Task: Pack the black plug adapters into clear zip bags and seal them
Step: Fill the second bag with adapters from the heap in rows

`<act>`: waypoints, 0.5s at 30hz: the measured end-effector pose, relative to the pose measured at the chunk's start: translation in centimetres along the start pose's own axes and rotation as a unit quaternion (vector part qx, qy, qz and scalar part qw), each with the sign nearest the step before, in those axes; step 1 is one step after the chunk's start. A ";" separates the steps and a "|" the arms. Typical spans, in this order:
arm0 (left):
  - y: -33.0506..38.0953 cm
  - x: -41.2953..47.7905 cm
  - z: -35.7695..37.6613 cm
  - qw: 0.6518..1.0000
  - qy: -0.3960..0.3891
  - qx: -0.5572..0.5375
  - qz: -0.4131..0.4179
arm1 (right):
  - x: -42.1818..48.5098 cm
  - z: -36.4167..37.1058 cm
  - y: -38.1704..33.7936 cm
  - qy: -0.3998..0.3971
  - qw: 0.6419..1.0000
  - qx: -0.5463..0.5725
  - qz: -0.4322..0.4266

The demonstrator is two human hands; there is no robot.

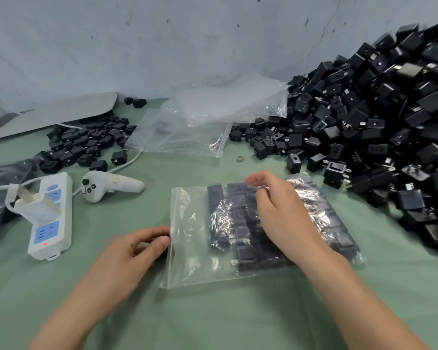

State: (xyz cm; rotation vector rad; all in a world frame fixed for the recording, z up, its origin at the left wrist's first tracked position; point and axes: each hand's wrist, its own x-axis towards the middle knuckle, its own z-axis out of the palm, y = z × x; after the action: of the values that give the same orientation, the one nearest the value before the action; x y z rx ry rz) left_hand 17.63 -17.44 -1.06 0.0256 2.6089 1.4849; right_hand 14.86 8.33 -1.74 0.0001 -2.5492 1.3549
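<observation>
A clear zip bag (192, 248) lies flat on the green table in front of me, its zip edge pointing left. Inside it sit several black plug adapters (245, 223) in neat rows. My left hand (137, 251) pinches the bag's zip edge at its left side. My right hand (281, 215) rests flat on top of the bag over the adapters, fingers spread. A big heap of loose black adapters (379, 117) fills the right side. A smaller heap (86, 142) lies at the far left.
Empty clear bags (200, 122) lie crumpled at the back centre. A white power strip (51, 218) with a plugged-in charger and a white handheld controller (111, 185) sit at the left. A small ring (240, 159) lies behind the bag. A grey wall stands behind.
</observation>
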 end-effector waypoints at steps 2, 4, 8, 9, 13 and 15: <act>0.1 0.0 0.0 1.000 -0.011 -0.002 0.012 | -0.1 0.2 0.1 -0.013 0.999 -0.045 -0.016; -0.2 0.1 -0.2 1.000 -0.020 0.000 0.009 | -0.1 0.4 0.2 -0.019 0.997 -0.077 -0.022; -0.4 0.1 -0.2 0.998 -0.055 -0.003 0.010 | -0.1 0.7 0.2 -0.017 0.994 -0.104 -0.026; -0.4 0.1 -0.3 0.999 -0.052 -0.003 0.015 | 0.0 0.7 0.2 -0.016 0.994 -0.109 -0.026; -0.4 0.3 -0.9 1.000 0.003 -0.030 0.009 | -0.1 0.7 0.3 -0.017 0.992 -0.124 -0.029; 0.0 0.2 -0.3 0.999 -0.029 -0.031 0.000 | -0.1 0.8 0.3 -0.017 0.991 -0.131 -0.031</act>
State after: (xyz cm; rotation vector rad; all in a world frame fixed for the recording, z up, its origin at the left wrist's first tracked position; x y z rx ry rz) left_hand 17.36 -17.67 -0.90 0.0614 2.5169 1.5413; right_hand 14.74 7.85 -2.38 0.0527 -2.7111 0.9992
